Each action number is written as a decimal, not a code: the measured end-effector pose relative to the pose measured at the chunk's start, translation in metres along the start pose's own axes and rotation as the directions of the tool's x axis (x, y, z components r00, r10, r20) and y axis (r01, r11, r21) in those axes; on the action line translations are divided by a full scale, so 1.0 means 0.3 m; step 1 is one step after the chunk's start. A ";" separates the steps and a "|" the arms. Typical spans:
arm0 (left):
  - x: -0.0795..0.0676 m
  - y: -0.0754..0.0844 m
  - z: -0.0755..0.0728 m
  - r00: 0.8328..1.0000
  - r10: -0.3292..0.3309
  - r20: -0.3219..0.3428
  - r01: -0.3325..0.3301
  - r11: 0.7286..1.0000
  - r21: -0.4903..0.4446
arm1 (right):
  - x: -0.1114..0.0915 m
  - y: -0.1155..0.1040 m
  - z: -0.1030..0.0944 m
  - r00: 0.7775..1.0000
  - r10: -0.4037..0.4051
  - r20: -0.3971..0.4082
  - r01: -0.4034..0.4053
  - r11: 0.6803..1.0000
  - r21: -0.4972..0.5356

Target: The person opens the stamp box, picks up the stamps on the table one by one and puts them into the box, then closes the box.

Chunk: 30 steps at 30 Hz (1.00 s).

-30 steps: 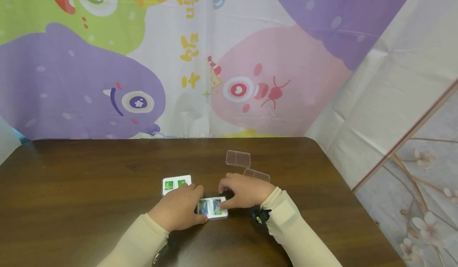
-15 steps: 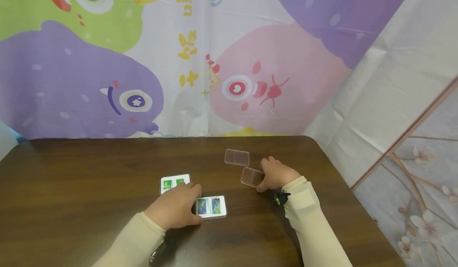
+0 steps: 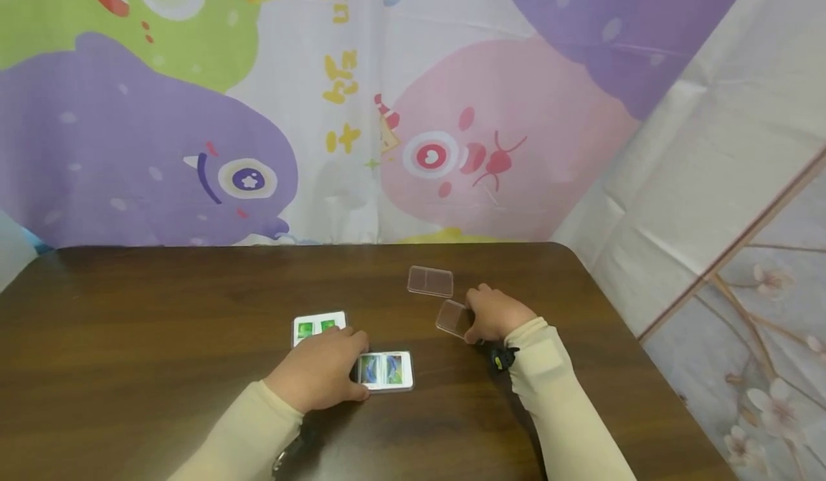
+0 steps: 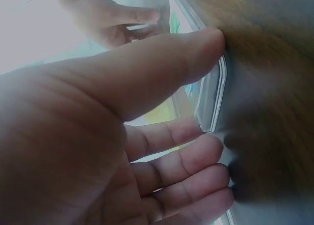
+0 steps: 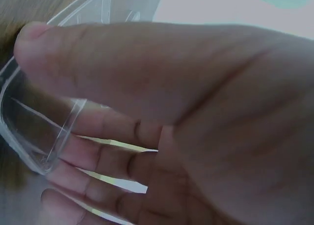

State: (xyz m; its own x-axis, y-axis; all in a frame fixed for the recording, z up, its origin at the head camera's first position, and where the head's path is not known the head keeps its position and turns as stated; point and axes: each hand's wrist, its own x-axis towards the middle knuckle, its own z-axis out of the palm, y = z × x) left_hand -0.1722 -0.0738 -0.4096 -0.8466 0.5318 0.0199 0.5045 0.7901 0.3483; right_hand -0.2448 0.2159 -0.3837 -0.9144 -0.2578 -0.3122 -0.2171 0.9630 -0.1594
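Observation:
In the head view my left hand (image 3: 316, 370) holds a flat clear plastic case (image 3: 405, 372) with blue-and-green pictures on a white card inside. The left wrist view shows the thumb on one edge of that case (image 4: 211, 99) and the index finger at its corner. To the right, my right hand (image 3: 500, 314) grips a clear, shallow plastic lid (image 3: 453, 317) lying on the table. Up close, thumb and fingers are on opposite sides of the lid (image 5: 34, 119), and part of it is hidden by the hand.
Behind the left hand lies a second case (image 3: 314, 317) with green pictures, partly covered by the fingers. Another clear lid (image 3: 430, 281) rests just beyond the right hand. The brown wooden table (image 3: 161, 294) ends at a cartoon-printed cloth (image 3: 335, 201).
My right hand has left the picture case and moved right and back to the clear lid, which it now grips. The left hand stays in place on its case.

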 end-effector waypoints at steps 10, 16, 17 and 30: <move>0.006 -0.023 -0.004 0.999 0.042 0.011 -0.043 0.999 0.015 | -0.007 -0.013 0.005 0.999 0.005 -0.035 -0.007 0.998 -0.068; 0.006 -0.031 -0.012 0.998 0.063 0.008 -0.063 0.998 0.027 | 0.006 -0.009 0.015 1.000 0.003 -0.022 -0.004 0.999 -0.052; 0.006 -0.032 -0.011 0.998 0.064 0.007 -0.064 0.998 0.027 | 0.007 -0.008 0.016 1.000 0.004 -0.019 -0.005 0.999 -0.049; 0.012 -0.029 -0.009 1.000 0.020 0.012 -0.020 1.000 0.010 | 0.011 -0.005 0.014 1.000 0.015 -0.003 -0.015 1.000 0.005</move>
State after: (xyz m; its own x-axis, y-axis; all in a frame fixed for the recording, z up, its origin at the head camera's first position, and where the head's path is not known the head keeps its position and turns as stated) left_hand -0.1801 -0.0796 -0.4102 -0.8343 0.5511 0.0150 0.5228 0.7824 0.3384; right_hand -0.2460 0.2132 -0.3882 -0.9187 -0.2432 -0.3113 -0.2017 0.9663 -0.1597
